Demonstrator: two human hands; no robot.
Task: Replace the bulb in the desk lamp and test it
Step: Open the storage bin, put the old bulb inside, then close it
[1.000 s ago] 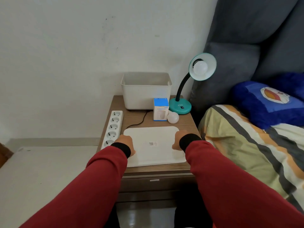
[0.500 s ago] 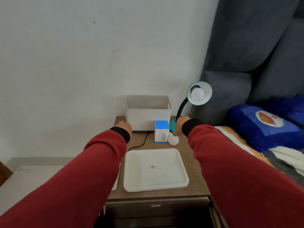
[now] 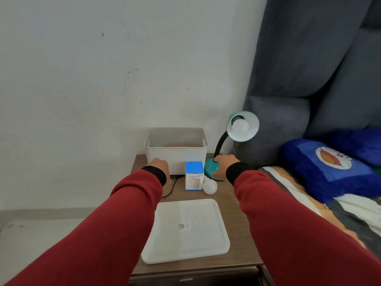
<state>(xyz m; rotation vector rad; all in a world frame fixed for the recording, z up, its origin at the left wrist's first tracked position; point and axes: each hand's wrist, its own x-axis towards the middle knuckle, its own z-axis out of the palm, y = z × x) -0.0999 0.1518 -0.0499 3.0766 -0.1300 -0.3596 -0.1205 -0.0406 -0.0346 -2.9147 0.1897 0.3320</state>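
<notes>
Teal metal forms the round base of the desk lamp (image 3: 211, 172) at the back right corner of your wooden tabletop (image 3: 237, 215), and your right hand (image 3: 223, 166) lies on that base, its grip curled loosely over the top where the black gooseneck rises; whether the fingers press or merely rest cannot be told. The lamp's shade tilts toward you with a white bulb (image 3: 240, 127) seated in its socket, unlit. A second white bulb (image 3: 209, 186) lies loose on the tabletop, just beside the blue and white bulb box (image 3: 193, 175) and just in front of the lamp base. Your left hand (image 3: 160, 165) hovers at the front wall of the white plastic bin (image 3: 175, 149), grip half closed around nothing. Nearer you sits a shallow white tray (image 3: 216, 240), with a black cord (image 3: 171, 187) running across the wood behind it. Both sleeves are red with black cuffs.
</notes>
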